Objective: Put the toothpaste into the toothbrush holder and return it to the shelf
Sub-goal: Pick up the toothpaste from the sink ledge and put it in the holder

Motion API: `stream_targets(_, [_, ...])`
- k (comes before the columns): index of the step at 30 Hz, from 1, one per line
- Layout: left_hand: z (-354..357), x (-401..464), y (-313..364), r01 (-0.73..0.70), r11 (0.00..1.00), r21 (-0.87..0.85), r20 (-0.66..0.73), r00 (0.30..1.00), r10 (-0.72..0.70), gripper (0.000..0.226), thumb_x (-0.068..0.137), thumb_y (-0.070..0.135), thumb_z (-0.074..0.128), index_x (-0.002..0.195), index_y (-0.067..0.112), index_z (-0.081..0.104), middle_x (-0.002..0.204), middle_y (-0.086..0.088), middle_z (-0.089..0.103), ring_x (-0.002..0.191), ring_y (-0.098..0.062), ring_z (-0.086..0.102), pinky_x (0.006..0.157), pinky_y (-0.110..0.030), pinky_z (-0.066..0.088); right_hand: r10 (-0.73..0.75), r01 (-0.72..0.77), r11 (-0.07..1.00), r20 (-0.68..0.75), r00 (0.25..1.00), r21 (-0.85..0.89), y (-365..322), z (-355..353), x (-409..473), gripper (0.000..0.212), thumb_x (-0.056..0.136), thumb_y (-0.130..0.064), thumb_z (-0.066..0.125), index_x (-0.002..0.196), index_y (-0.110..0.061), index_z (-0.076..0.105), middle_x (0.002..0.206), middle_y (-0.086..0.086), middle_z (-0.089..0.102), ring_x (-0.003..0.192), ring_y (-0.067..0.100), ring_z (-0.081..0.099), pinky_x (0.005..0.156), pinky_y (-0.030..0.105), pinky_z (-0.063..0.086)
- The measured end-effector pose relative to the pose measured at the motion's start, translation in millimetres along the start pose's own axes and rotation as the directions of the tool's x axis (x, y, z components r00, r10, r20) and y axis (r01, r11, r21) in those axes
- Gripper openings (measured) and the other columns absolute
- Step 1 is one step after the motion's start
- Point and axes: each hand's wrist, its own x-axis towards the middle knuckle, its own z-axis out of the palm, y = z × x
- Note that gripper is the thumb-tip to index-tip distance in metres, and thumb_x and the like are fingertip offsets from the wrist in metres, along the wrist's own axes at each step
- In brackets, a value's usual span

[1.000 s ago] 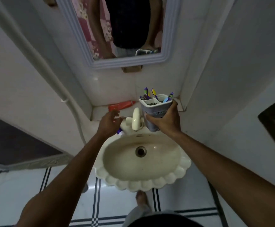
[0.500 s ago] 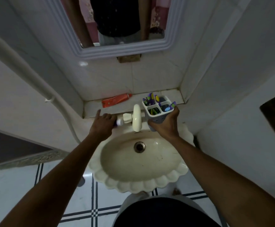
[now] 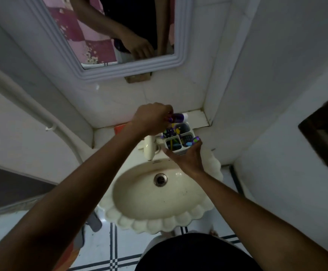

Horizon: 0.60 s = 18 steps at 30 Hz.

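Observation:
My right hand (image 3: 187,160) grips a grey toothbrush holder (image 3: 178,140) from below, above the back rim of the basin; it has several compartments with colourful toothbrushes in them. My left hand (image 3: 151,118) is closed around a purple toothpaste tube (image 3: 177,117) with a white cap, held just above the holder's rear compartments. The tiled shelf (image 3: 196,118) runs along the wall right behind the holder.
A cream scalloped basin (image 3: 159,194) with a tap (image 3: 149,148) sits below my hands. An orange tube (image 3: 120,129) lies on the shelf, mostly hidden by my left wrist. A framed mirror (image 3: 108,45) hangs above. A white pipe (image 3: 47,116) runs down the left wall.
My left hand lifted the purple tube from beside the tap and carried it right, over the holder. My right hand kept the holder in about the same place.

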Motion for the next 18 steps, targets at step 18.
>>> stream_targets(18, [116, -20, -129, 0.471, 0.766, -0.437, 0.086, 0.87, -0.485, 0.028, 0.095, 0.015, 0.067, 0.121, 0.009, 0.074, 0.122, -0.018, 0.075, 0.11, -0.041, 0.07, 0.091, -0.045, 0.058, 0.026, -0.027, 0.998, -0.014, 1.0, -0.063, 0, -19, 6, 0.108, 0.056, -0.066, 0.106, 0.129, -0.028, 0.037, 0.135, -0.009, 0.066, 0.123, 0.014, 0.07, 0.107, 0.041, 0.061])
